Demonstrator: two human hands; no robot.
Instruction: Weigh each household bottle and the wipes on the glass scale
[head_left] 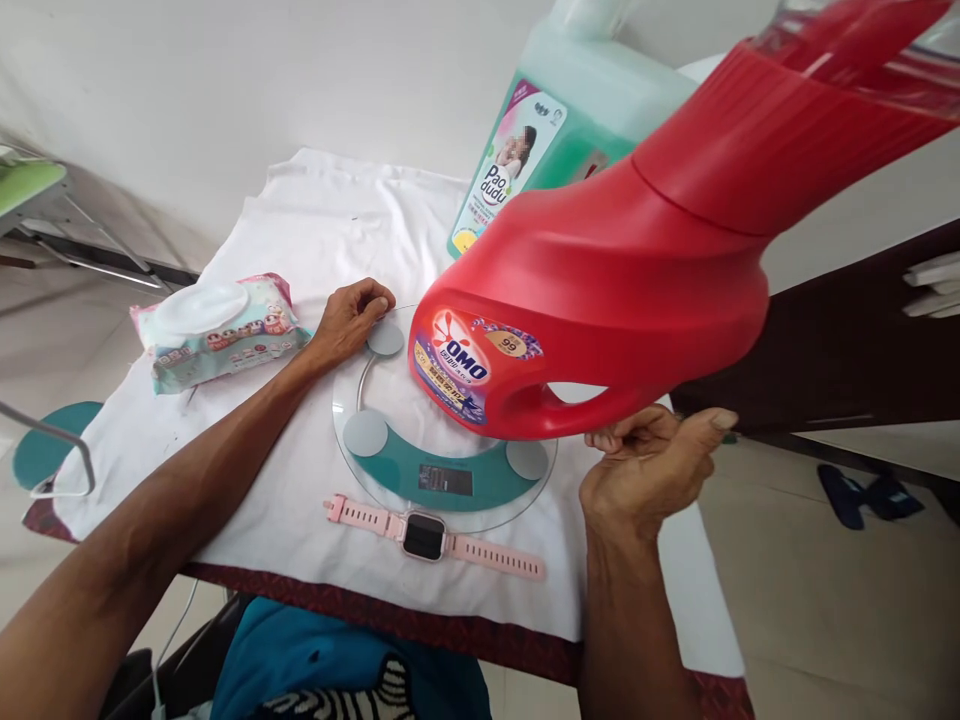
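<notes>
A red OMO detergent bottle [600,300] stands on the round glass weighing scale [401,495], hiding much of its far side. My left hand [352,318] is at the scale's far left rim, beside a grey pad, with its fingers curled in and the thumb against the edge. To the right of the bottle's handle is my right hand [652,465], palm turned up. Its thumb sticks out away from the loosely bent fingers, which the bottle partly covers; nothing shows in it. A pink-strapped smartwatch [424,537] lies in front of the scale's dark display.
Behind the red bottle stands a green Paodudu jug [577,110]. A pack of wipes [221,335] rests left of my left hand. White cloth [300,530] covers the table. Dark slippers [870,495] are on the floor to the right; a green-seated chair [34,185] is at left.
</notes>
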